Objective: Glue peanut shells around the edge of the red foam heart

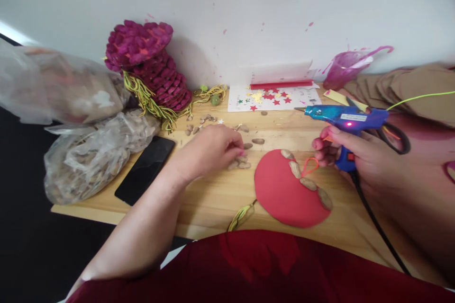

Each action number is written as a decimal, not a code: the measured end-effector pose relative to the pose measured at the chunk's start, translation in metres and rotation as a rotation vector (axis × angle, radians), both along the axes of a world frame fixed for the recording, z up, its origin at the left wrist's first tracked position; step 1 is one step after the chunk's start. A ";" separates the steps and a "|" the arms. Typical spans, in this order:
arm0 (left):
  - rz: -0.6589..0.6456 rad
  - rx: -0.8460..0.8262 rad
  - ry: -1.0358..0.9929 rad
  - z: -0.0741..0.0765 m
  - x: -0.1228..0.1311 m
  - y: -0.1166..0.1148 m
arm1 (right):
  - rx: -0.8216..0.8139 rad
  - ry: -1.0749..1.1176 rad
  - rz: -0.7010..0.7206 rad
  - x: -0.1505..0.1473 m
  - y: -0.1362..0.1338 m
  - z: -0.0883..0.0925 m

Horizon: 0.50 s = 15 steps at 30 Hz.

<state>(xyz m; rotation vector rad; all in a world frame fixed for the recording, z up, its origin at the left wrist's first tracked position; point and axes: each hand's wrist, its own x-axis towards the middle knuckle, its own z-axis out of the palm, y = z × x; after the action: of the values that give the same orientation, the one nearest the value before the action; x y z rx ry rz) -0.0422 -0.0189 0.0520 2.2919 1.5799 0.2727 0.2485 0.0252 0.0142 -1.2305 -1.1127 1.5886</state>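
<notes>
My right hand (350, 151) grips a blue glue gun (343, 118), its nozzle pointing left above the table and a red light glowing on its body. My left hand (213, 149) rests palm down on the wooden table (213, 199), fingers curled over a small heap of pale seed shells (241, 163). Between the hands lies a red paper disc (284, 191) with several shells (309, 183) stuck in a row along its upper right edge. An orange loop (310, 165) lies beside that edge.
A black phone (145, 169) lies left of my arm. Clear bags of shells (88, 156) sit at the far left. A purple shell-covered craft (149, 64) stands at the back. A sheet with star stickers (272, 98), scissors (393, 135), a pink cup (343, 66) and brown cloth (408, 87) are behind.
</notes>
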 end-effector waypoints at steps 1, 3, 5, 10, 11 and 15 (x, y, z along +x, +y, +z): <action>0.057 0.034 -0.003 0.001 -0.002 0.000 | 0.003 -0.001 -0.006 0.000 0.000 0.000; 0.149 0.102 0.000 0.004 -0.005 0.001 | 0.005 -0.006 -0.011 0.000 0.000 0.001; 0.176 0.137 0.009 0.004 -0.008 0.003 | 0.014 -0.022 -0.011 0.000 0.000 0.001; 0.129 0.159 0.060 0.002 -0.011 0.004 | 0.033 -0.046 -0.027 -0.001 -0.001 0.003; 0.131 0.156 0.069 0.002 -0.010 0.004 | 0.029 -0.046 -0.033 -0.001 -0.001 0.003; 0.123 0.092 0.109 0.002 -0.007 0.002 | 0.033 -0.049 -0.035 0.001 0.000 0.002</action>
<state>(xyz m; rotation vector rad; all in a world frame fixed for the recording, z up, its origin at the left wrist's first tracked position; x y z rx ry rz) -0.0497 -0.0173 0.0537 2.3168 1.8013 0.2599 0.2493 0.0247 0.0158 -1.2665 -1.1382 1.5157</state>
